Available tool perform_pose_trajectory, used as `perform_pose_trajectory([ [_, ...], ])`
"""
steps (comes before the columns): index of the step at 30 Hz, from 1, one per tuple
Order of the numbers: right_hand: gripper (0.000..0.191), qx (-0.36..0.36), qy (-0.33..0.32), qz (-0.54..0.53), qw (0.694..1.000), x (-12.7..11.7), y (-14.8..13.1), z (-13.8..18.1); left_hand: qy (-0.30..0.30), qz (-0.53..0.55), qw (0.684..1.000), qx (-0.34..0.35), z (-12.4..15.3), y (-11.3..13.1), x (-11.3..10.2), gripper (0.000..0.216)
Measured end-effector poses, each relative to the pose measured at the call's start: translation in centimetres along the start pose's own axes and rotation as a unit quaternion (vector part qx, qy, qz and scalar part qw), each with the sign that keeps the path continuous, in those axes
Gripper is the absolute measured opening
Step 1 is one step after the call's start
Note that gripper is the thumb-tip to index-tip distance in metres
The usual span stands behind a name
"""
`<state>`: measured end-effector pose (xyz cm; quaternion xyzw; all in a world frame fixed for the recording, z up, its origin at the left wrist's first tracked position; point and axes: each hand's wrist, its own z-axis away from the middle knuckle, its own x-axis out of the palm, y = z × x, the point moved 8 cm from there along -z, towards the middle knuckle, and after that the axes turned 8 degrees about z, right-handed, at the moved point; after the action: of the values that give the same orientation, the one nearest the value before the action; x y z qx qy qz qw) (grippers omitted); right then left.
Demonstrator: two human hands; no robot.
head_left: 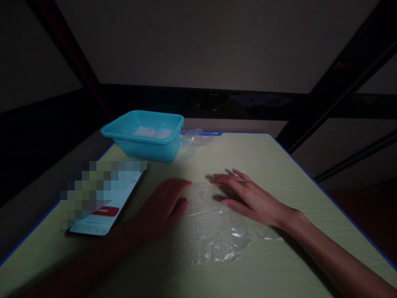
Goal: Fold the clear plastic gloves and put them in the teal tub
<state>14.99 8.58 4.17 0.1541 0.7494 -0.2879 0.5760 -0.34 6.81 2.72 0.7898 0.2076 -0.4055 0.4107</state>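
Dim room, pale green surface [279,165] carrying a clear plastic bag [214,231] that is lying flat, its long axis seemingly running from the far side toward the person. Left hand [166,203] is resting open and palm-down at the bag's left edge, gripping nothing. Right hand [248,196] is lying flat with fingers spread on the bag's far right part, also gripping nothing. Teal tub [145,142] is sitting beyond the bag to the left, phone [102,215] left of the bag.

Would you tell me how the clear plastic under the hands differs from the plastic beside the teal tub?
The near plastic lies spread fairly flat; the far plastic beside the teal tub is bunched up. The left hand and right hand touch the near plastic; neither touches the far plastic. Both are clear.
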Motion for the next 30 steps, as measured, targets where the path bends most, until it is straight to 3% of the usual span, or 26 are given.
perform_pose_trajectory([
  [5,0.030,0.051,0.030,0.044,0.997,-1.6,2.6,1.0,0.034,-0.010,0.999,-0.008,0.0,-0.1,-0.8,0.025],
  [11,0.034,0.056,0.033,0.104,0.992,-2.3,4.5,1.8,0.066,-0.036,0.997,0.022,-0.1,0.1,-1.2,0.022],
  [21,0.037,0.059,0.029,0.125,0.990,-1.7,4.9,1.5,0.045,-0.058,0.997,0.027,-0.1,0.1,-1.0,0.023],
  [30,0.036,0.064,0.019,0.135,0.989,-0.8,5.3,1.6,-0.004,-0.068,0.997,-0.021,-0.2,-0.8,-0.2,0.033],
])
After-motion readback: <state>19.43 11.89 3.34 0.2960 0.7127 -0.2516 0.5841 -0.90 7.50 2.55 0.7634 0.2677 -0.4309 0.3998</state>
